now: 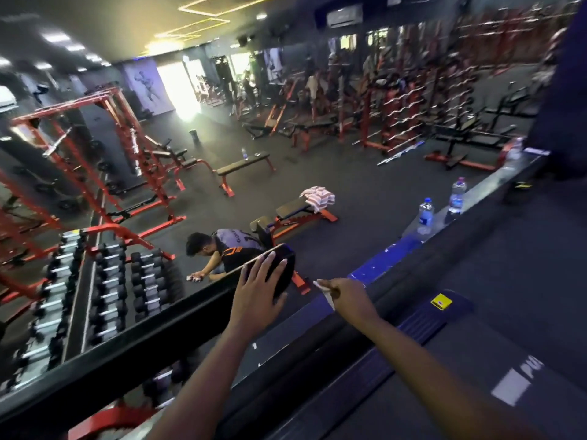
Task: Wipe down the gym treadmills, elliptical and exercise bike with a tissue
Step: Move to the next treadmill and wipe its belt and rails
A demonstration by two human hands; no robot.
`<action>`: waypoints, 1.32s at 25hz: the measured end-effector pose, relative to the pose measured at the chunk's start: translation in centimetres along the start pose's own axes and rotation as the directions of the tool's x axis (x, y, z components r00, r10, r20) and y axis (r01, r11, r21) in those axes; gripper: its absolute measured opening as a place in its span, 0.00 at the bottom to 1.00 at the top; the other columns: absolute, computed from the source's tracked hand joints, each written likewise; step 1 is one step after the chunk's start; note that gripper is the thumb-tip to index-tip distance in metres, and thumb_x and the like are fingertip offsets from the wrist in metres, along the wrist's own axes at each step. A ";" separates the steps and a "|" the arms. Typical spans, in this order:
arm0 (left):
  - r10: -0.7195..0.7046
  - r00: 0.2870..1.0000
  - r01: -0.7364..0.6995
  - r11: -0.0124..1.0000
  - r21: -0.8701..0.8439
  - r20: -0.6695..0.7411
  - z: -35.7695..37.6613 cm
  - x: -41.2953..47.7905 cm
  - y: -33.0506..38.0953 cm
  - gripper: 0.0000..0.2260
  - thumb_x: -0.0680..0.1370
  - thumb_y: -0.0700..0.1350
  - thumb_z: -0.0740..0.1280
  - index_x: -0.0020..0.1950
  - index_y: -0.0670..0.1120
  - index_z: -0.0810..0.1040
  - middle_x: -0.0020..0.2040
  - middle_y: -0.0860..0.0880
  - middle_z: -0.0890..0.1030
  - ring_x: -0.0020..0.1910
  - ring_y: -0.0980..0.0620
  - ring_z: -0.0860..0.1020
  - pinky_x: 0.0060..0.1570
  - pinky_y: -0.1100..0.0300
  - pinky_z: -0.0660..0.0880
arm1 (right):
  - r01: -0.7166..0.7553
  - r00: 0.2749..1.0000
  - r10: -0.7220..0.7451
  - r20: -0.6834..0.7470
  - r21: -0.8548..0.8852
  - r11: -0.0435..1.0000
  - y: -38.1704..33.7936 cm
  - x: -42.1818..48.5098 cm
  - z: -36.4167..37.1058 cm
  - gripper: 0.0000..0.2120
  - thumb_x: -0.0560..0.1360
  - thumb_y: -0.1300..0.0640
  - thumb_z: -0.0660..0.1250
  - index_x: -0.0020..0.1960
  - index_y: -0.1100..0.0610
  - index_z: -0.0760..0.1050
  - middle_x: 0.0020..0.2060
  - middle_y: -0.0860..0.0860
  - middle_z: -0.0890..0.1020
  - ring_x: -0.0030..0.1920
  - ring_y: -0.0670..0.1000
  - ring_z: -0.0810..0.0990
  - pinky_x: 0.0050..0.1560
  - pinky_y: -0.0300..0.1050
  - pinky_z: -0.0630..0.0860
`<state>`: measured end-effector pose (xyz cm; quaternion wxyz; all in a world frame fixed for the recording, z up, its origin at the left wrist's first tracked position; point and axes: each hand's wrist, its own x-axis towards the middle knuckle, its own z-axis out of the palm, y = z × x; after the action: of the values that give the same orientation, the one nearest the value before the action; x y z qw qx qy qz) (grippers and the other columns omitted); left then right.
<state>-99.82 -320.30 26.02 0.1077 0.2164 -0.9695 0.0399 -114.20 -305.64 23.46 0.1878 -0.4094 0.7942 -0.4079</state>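
I look down over a black handrail (127, 344) onto the gym floor. My left hand (259, 290) rests with straight fingers on a dark rounded panel (286, 265) that sits on the rail. Just to its right, my right hand (349, 296) pinches a small white tissue (325, 293) above the rail. At the lower right lies the treadmill's dark deck (476, 360), with a yellow sticker (441, 302) near its front end. The frame is motion-blurred.
Two water bottles (425, 217) stand on the glass ledge (495, 182) at the right. Below, a person (222, 252) crouches beside a bench. A dumbbell rack (104, 290) fills the lower left, and red racks and benches spread across the floor.
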 end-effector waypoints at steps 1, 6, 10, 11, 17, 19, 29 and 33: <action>0.027 1.000 -0.027 0.999 -0.018 0.004 0.4 -0.5 1.0 0.27 0.71 0.56 0.57 0.67 0.48 0.74 0.66 0.44 0.76 0.64 0.43 0.75 0.59 0.40 0.72 | -0.017 1.000 0.017 -0.010 -0.037 0.999 0.5 -0.9 -0.6 0.14 0.78 0.62 0.63 0.62 0.56 0.76 0.54 0.55 0.82 0.51 0.47 0.79 0.44 0.27 0.67; 0.183 0.973 -0.149 0.964 -0.218 0.143 4.7 -0.7 6.8 0.23 0.74 0.57 0.57 0.63 0.48 0.77 0.61 0.45 0.79 0.58 0.45 0.80 0.54 0.44 0.76 | -0.201 0.979 0.202 -0.012 -0.168 0.965 4.6 -6.0 -4.4 0.16 0.77 0.63 0.60 0.63 0.55 0.76 0.53 0.58 0.82 0.53 0.53 0.79 0.44 0.32 0.66; 0.325 0.906 -0.196 0.890 -0.411 0.270 8.7 1.0 14.1 0.28 0.76 0.60 0.54 0.72 0.49 0.69 0.71 0.47 0.69 0.69 0.49 0.69 0.71 0.50 0.63 | -0.379 0.924 0.361 -0.122 -0.197 0.904 9.3 -10.3 -9.2 0.17 0.78 0.62 0.59 0.64 0.54 0.75 0.56 0.58 0.81 0.57 0.54 0.78 0.53 0.40 0.69; 0.369 0.874 -0.221 0.881 -0.419 0.316 9.6 1.9 16.2 0.26 0.78 0.58 0.56 0.74 0.50 0.65 0.73 0.49 0.66 0.72 0.51 0.65 0.73 0.52 0.58 | -0.423 0.904 0.398 -0.158 -0.180 0.888 10.5 -11.3 -10.7 0.16 0.78 0.62 0.59 0.63 0.54 0.76 0.56 0.59 0.81 0.57 0.54 0.78 0.51 0.40 0.69; 0.569 0.733 -0.345 0.783 -0.517 0.373 13.7 11.2 31.0 0.22 0.81 0.50 0.61 0.74 0.45 0.66 0.73 0.48 0.66 0.70 0.51 0.67 0.69 0.61 0.61 | -0.613 0.779 0.563 -0.277 -0.145 0.777 20.1 -14.7 -20.2 0.16 0.78 0.55 0.58 0.62 0.51 0.77 0.59 0.54 0.80 0.58 0.53 0.78 0.54 0.40 0.72; 0.601 0.698 -0.365 0.767 -0.528 0.390 14.5 15.1 36.6 0.22 0.81 0.50 0.61 0.73 0.45 0.67 0.72 0.48 0.67 0.70 0.50 0.67 0.68 0.59 0.63 | -0.664 0.725 0.603 -0.333 -0.106 0.740 23.7 -15.3 -24.3 0.19 0.76 0.48 0.55 0.61 0.50 0.77 0.56 0.56 0.81 0.58 0.55 0.78 0.56 0.42 0.72; 0.670 0.637 -0.429 0.719 -0.547 0.381 15.9 28.4 54.6 0.22 0.81 0.50 0.61 0.74 0.46 0.65 0.74 0.47 0.66 0.72 0.50 0.65 0.70 0.59 0.60 | -0.726 0.664 0.622 -0.414 -0.161 0.668 35.1 -13.4 -41.9 0.17 0.77 0.62 0.59 0.64 0.54 0.74 0.60 0.59 0.77 0.61 0.59 0.74 0.57 0.42 0.67; 0.676 0.623 -0.453 0.723 -0.522 0.394 17.4 34.0 58.4 0.23 0.81 0.52 0.60 0.75 0.47 0.65 0.73 0.47 0.66 0.71 0.50 0.65 0.70 0.57 0.61 | -0.704 0.685 0.615 -0.390 -0.140 0.696 39.5 -9.6 -45.8 0.18 0.76 0.64 0.58 0.64 0.54 0.75 0.59 0.59 0.78 0.61 0.57 0.75 0.54 0.40 0.68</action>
<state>-158.23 -283.70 14.99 -0.1610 -0.1290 -0.9622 -0.1776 -157.09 -262.14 18.80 0.1350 -0.0442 0.9564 -0.2550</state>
